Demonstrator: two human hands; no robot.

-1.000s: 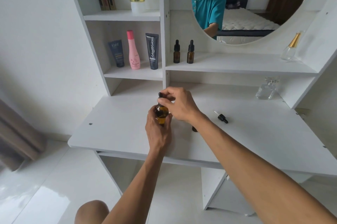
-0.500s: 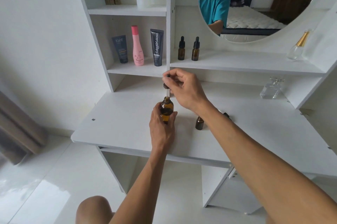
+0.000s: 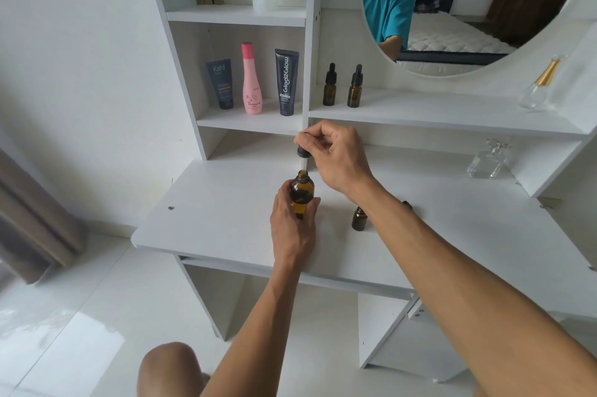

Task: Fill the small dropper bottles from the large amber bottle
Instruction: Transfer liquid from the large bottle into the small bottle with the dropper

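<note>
The white desk [image 3: 226,219] carries the work; the left hand [image 3: 292,228] wraps the large amber bottle [image 3: 302,193] upright on it; the right hand [image 3: 336,157] pinches the dropper [image 3: 303,157], its tube in the neck; lift straight, then cross to the open small bottle [image 3: 359,218] nearby without squeezing early.
</note>
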